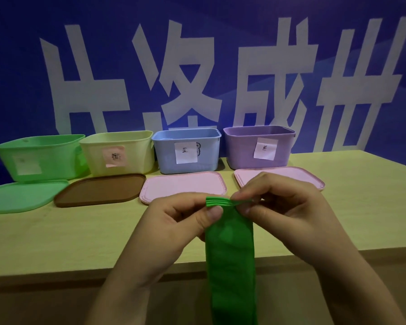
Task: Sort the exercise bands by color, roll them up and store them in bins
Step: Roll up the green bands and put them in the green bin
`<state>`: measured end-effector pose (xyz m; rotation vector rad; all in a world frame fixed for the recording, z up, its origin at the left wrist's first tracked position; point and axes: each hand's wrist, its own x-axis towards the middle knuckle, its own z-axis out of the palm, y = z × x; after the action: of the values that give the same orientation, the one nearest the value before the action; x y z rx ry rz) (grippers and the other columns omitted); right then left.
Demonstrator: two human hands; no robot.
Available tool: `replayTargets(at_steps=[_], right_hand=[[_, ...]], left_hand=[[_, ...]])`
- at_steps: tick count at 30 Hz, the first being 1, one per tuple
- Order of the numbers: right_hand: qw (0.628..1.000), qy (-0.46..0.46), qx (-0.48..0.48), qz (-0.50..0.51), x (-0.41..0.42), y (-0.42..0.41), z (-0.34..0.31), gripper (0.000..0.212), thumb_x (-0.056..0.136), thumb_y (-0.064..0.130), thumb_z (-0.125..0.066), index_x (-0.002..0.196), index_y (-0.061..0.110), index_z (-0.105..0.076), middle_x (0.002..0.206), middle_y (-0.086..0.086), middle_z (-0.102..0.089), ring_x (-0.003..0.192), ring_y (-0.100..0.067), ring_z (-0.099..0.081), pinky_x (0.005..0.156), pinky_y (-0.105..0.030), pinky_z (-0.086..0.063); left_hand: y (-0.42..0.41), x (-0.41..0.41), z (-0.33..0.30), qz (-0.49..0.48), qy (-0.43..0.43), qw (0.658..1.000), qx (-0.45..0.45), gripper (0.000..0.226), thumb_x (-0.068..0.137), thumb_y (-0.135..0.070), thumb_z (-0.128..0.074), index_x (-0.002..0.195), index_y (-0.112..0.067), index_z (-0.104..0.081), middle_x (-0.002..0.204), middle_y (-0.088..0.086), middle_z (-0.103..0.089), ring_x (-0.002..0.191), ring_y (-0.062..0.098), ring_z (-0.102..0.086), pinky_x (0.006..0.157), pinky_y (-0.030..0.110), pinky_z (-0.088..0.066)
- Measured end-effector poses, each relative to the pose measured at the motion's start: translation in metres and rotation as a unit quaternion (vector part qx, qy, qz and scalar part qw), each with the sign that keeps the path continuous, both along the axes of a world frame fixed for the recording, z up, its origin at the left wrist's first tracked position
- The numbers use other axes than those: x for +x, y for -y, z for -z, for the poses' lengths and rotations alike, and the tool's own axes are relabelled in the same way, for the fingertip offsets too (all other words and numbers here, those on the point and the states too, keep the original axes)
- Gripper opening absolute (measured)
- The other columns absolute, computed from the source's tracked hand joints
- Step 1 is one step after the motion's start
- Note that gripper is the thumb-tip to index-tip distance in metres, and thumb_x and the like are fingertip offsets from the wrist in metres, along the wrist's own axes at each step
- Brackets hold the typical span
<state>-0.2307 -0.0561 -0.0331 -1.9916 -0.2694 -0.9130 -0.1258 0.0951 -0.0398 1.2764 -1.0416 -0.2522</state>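
step: we're rolling the green band (230, 254), start of the roll. A few tight turns show at its top edge, the rest hangs flat past the table (56, 242) edge toward us.
left hand (171, 221): thumb pressed on the left end of the roll, fingers curled behind it, pinching the band.
right hand (281, 205): fingertips pinch the right end of the roll, closed tight on the band.
band position: held in the air over the near table edge, in front of the pink lids (183, 186).
target: green bin (40, 158), far left, open, its green lid (21, 198) lying in front of it.
next: we judge we keep winding evenly from both ends, holding tension so the turns don't spring loose, then carry it left to the green bin.
unknown: we can't tell what's already in the bins.
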Motion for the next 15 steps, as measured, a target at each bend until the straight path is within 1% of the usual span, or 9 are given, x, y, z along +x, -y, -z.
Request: replayTargets(at_steps=[2, 3, 5, 7, 10, 12, 13, 15], right_hand=[[0.999, 0.004, -0.032, 0.009, 0.0, 0.0, 0.0, 0.02, 0.075, 0.025, -0.058, 0.09, 0.032, -0.07, 0.085, 0.01, -0.066, 0.086, -0.016, -0.063, 0.069, -0.023, -0.053], [0.999, 0.012, -0.05, 0.015, 0.0, 0.0, 0.0, 0.021, 0.076, 0.023, -0.057, 0.091, 0.031, -0.069, 0.085, 0.01, -0.065, 0.086, -0.015, -0.063, 0.069, -0.023, -0.054], [0.996, 0.037, -0.075, 0.026, 0.0, -0.001, 0.0, 0.024, 0.076, 0.019, -0.054, 0.092, 0.03, -0.068, 0.084, 0.011, -0.063, 0.085, -0.014, -0.062, 0.065, -0.024, -0.054], [0.995, 0.057, -0.076, 0.038, 0.001, -0.002, 0.001, 0.025, 0.076, 0.017, -0.053, 0.091, 0.031, -0.067, 0.083, 0.012, -0.061, 0.082, -0.015, -0.061, 0.061, -0.029, -0.054], [0.995, 0.061, -0.064, 0.046, 0.003, -0.002, 0.002, 0.023, 0.076, 0.02, -0.054, 0.09, 0.032, -0.067, 0.082, 0.011, -0.061, 0.08, -0.017, -0.06, 0.056, -0.036, -0.051], [0.996, 0.052, -0.058, 0.033, 0.004, -0.002, 0.002, 0.021, 0.076, 0.021, -0.055, 0.089, 0.032, -0.068, 0.082, 0.01, -0.062, 0.08, -0.017, -0.06, 0.057, -0.037, -0.051], [0.997, 0.048, -0.058, 0.025, 0.004, -0.002, 0.002, 0.019, 0.077, 0.021, -0.056, 0.088, 0.032, -0.068, 0.082, 0.01, -0.062, 0.081, -0.018, -0.06, 0.058, -0.037, -0.052], [0.997, 0.043, -0.062, 0.017, 0.005, -0.003, 0.002, 0.018, 0.077, 0.021, -0.058, 0.088, 0.032, -0.068, 0.084, 0.009, -0.063, 0.083, -0.019, -0.061, 0.06, -0.038, -0.054]], left_hand=[[0.0, -0.001, 0.0, -0.014, 0.012, 1.0, -0.006, 0.017, 0.067, -0.027, -0.067, 0.079, -0.033, -0.077, 0.07, -0.006, -0.073, 0.06, 0.003, -0.062, 0.054, 0.017, -0.048], [0.0, 0.0, 0.001, -0.018, 0.009, 1.0, -0.01, 0.017, 0.067, -0.027, -0.066, 0.079, -0.033, -0.077, 0.073, -0.006, -0.073, 0.064, 0.004, -0.064, 0.056, 0.017, -0.05], [0.0, 0.002, 0.003, -0.012, -0.008, 1.0, -0.017, 0.023, 0.07, -0.02, -0.064, 0.083, -0.033, -0.077, 0.083, -0.006, -0.075, 0.079, 0.006, -0.068, 0.066, 0.018, -0.053], [0.0, 0.002, 0.005, -0.009, 0.006, 1.0, -0.023, 0.029, 0.074, -0.016, -0.06, 0.089, -0.035, -0.075, 0.09, -0.006, -0.075, 0.086, 0.009, -0.069, 0.068, 0.02, -0.053], [0.0, 0.001, 0.007, -0.014, 0.033, 0.998, -0.045, 0.035, 0.076, -0.009, -0.059, 0.087, -0.037, -0.075, 0.085, -0.006, -0.074, 0.077, 0.011, -0.07, 0.059, 0.02, -0.053], [-0.001, 0.003, 0.007, -0.003, 0.041, 0.997, -0.068, 0.032, 0.073, -0.006, -0.068, 0.085, -0.035, -0.076, 0.082, -0.006, -0.074, 0.074, 0.01, -0.07, 0.058, 0.02, -0.052], [-0.001, 0.005, 0.008, 0.007, 0.034, 0.996, -0.08, 0.027, 0.07, -0.01, -0.073, 0.084, -0.033, -0.077, 0.081, -0.005, -0.074, 0.074, 0.011, -0.069, 0.058, 0.021, -0.053], [-0.001, 0.008, 0.01, 0.029, -0.012, 0.994, -0.1, 0.024, 0.061, -0.016, -0.076, 0.081, -0.028, -0.078, 0.078, -0.002, -0.074, 0.073, 0.011, -0.069, 0.059, 0.02, -0.052]])
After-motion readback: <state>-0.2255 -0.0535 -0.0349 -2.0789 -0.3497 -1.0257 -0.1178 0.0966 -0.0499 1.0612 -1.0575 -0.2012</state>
